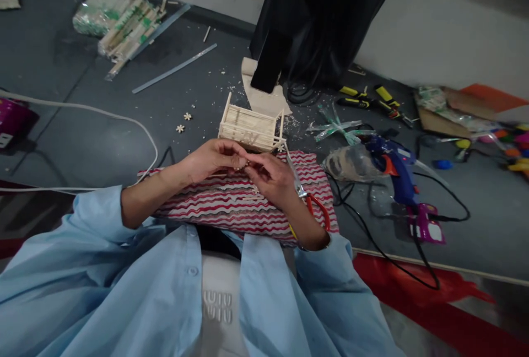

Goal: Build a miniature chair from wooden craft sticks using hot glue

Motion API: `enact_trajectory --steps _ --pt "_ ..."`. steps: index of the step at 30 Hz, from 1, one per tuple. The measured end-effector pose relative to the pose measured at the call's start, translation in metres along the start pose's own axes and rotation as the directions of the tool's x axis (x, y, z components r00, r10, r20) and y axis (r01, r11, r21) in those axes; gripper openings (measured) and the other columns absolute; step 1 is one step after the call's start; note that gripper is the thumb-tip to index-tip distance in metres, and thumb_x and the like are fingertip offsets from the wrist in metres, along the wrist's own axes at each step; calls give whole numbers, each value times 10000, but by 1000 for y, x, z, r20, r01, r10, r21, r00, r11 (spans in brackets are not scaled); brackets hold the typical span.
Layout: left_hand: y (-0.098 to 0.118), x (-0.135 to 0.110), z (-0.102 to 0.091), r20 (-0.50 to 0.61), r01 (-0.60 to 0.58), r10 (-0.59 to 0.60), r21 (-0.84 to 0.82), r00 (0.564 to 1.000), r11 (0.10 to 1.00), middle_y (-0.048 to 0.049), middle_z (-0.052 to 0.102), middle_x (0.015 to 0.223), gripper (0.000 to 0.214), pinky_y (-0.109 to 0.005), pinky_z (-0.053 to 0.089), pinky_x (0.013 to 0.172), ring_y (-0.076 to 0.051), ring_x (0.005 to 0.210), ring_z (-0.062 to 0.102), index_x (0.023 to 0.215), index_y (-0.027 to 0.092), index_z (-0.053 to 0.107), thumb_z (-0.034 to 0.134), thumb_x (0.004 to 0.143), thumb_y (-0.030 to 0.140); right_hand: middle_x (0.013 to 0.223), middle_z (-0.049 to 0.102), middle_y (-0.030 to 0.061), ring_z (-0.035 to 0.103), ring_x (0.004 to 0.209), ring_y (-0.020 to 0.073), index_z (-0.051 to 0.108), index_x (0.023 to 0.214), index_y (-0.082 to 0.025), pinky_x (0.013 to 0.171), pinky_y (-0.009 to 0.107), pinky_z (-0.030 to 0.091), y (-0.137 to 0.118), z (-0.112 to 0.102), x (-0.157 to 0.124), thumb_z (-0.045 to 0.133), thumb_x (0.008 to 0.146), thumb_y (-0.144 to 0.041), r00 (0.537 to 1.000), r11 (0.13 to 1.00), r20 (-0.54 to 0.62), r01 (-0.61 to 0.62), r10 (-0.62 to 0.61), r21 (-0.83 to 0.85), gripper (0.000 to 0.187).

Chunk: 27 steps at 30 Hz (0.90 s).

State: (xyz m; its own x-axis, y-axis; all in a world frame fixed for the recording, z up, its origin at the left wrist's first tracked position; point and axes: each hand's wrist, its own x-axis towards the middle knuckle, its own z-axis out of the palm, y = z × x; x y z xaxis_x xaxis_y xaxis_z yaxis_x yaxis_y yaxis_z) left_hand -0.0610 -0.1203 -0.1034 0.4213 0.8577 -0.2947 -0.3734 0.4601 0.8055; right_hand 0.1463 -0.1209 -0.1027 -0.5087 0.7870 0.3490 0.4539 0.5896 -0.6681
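Head view: left hand point(221, 157) and right hand point(276, 179) meet, fingertips pinched together on a tiny piece point(248, 163), shape unclear. Just beyond them on the worktop point(231, 54), the stick frame point(250, 124) lies lengthwise left to right, neither hand clearly nearer.

Cloth point(198, 203): red-white wavy stripes. Stick model point(248, 124): pale cream. Glue gun point(401, 179): blue, orange.

I have a tiny pale piece point(247, 163) pinched between my fingers point(231, 150), too small for me to make out its shape. Just beyond, I see a miniature wooden stick frame point(249, 121) on the table point(53, 65), in from the near edge, slats running side to side, corner posts jutting up.
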Motion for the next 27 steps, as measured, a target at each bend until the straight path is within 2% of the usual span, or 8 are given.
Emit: enact_trajectory --steps 4,7,10,18,21,23,27 --pt "-1 0 5 -47 13 -17 -80 999 997 8 713 688 433 -205 492 596 -75 586 610 857 137 754 1002 541 297 942 791 11 720 830 179 764 990 -290 746 322 577 -5 -3 0 670 950 -366 994 996 -89 -63 68 66 128" --pt "0 -1 6 -91 -3 -6 -101 996 995 9 715 725 443 -219 526 655 -82 641 633 863 145 758 1006 540 318 908 788 -2 712 760 161 766 990 -280 684 296 573 -7 -7 -1 706 916 -367 970 970 -131 -180 203 165 129" --pt "0 -2 8 -88 4 -17 -139 996 990 14 700 714 423 -229 530 683 -84 663 628 839 146 759 1008 539 312 905 782 -4 698 708 144 762 1004 -265 624 271 566 -7 -8 -1 732 881 -379 953 932 -99 -252 286 259 171" --pt "-5 -3 14 -73 4 -18 -195 997 981 12 702 725 402 -185 533 632 -75 666 642 780 119 735 1001 561 325 873 776 -9 680 675 121 748 971 -246 611 243 559 -7 -5 -1 750 871 -363 963 927 -47 -242 266 285 154" --pt "-6 -5 14 -61 0 -12 -184 998 983 -6 708 734 400 -180 542 632 -84 673 658 794 108 728 966 634 387 869 774 -4 690 692 129 746 985 -244 625 249 565 -7 -4 -1 756 873 -372 962 922 -49 -241 268 303 170" --pt "-5 -6 14 -44 9 -18 -197 999 980 -35 726 761 385 -199 563 657 -103 687 679 834 98 737 905 731 429 865 774 -1 699 721 137 749 988 -248 643 255 568 -7 -4 -1 761 875 -370 963 926 -71 -230 262 298 166" --pt "-2 -7 13 -9 60 -65 -294 998 954 -103 763 876 375 -286 617 777 -157 780 723 902 81 760 657 965 435 887 778 6 706 792 160 766 959 -269 721 299 582 -7 -4 0 748 899 -355 976 963 -127 -142 174 231 106"
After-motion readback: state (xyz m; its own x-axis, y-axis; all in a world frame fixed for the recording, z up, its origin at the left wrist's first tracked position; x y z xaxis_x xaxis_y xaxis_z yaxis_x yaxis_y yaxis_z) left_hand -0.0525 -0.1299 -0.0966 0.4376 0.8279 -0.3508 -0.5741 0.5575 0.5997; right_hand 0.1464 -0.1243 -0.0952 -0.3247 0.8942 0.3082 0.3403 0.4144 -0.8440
